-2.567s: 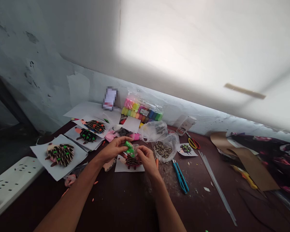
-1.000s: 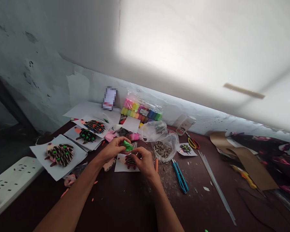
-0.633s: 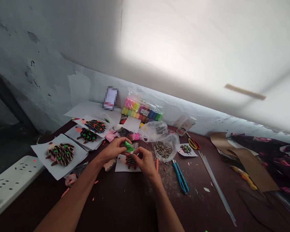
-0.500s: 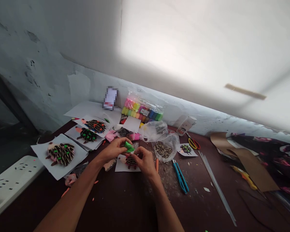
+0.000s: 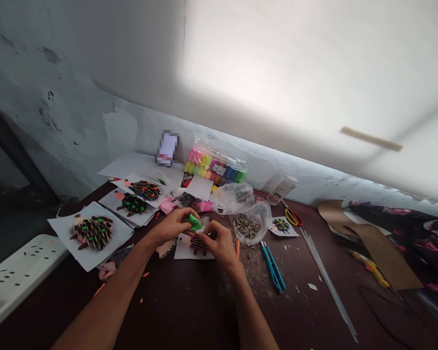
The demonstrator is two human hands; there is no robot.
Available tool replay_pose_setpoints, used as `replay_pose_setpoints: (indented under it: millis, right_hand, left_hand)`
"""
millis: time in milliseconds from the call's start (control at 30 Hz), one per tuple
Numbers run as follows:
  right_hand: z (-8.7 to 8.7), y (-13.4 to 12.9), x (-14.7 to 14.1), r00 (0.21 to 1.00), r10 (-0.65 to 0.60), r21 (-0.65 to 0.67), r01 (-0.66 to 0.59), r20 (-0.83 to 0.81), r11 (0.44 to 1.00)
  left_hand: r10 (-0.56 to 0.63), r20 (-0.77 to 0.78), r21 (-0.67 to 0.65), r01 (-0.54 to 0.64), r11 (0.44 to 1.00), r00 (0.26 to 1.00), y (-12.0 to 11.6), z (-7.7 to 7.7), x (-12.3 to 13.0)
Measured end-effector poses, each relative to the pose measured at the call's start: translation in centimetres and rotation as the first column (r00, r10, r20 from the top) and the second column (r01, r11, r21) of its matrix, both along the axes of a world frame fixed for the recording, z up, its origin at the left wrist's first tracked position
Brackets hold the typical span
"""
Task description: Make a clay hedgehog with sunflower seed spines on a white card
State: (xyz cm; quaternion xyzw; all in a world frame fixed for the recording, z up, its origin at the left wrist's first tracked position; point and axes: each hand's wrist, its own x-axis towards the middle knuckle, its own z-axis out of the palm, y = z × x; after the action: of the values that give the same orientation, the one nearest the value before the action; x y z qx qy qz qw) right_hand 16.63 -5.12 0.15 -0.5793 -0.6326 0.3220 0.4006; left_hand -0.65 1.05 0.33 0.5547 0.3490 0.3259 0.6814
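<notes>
Pinched in my left hand (image 5: 173,226) is a lump of bright green modelling clay (image 5: 194,222) in a clear plastic wrapper (image 5: 204,222). My right hand (image 5: 219,241) is closed close beside it, thumb and forefinger together at the wrapper's lower end; what lies between those fingertips is too small to tell. Beneath both hands, a white card (image 5: 186,252) lies on the table with a hedgehog picture (image 5: 198,243) of striped seeds and a pale clay face, partly covered by my right hand. A plastic bag of sunflower seeds (image 5: 246,227) lies just beyond my right hand.
Finished-looking seed hedgehogs (image 5: 95,231) on paper lie left, near a white power strip (image 5: 22,272). Coloured clay packs (image 5: 215,167) lean at the wall. Rightward are a blue cutter (image 5: 273,267), scissors (image 5: 294,216), glue sticks (image 5: 326,282) and a yellow glue gun (image 5: 370,267).
Both hands stay nearly in place around the green clay. Slightly more of the clear wrapper shows between them; the view has shifted very slightly.
</notes>
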Motion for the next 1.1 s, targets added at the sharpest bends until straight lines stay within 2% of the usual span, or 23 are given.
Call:
replay_pose_setpoints:
  millis: [167, 467, 767, 867, 1100]
  right_hand:
    - [0.6, -0.1, 0.1, 0.999, 0.042, -0.028, -0.041, 0.015, 0.999]
    - [-1.3, 0.5, 0.5, 1.0, -0.01, 0.112, 0.011, -0.012, 0.994]
    - [-1.3, 0.5, 0.6, 0.997, -0.07, 0.128, 0.075, -0.044, 0.989]
    - [-1.3, 0.5, 0.6, 0.997, -0.077, 0.143, 0.074, 0.014, 0.987]
    - [-1.1, 0.2, 0.3, 0.958, -0.099, 0.229, 0.037, 0.268, 0.973]
  left_hand:
    - [0.007, 0.032, 0.003, -0.007, 1.0, 0.999, 0.2, -0.4, -0.1]
    - [-0.005, 0.035, -0.031, 0.006, 0.999, 0.999, 0.2, -0.3, -0.2]
    - [-0.01, 0.023, -0.003, 0.01, 1.0, 1.0, -0.1, -0.7, 0.3]
    - [0.011, 0.022, 0.022, -0.012, 1.0, 1.0, -0.2, -0.8, 0.4]
    - [0.032, 0.038, 0.011, -0.032, 0.999, 0.999, -0.2, -1.0, 0.8]
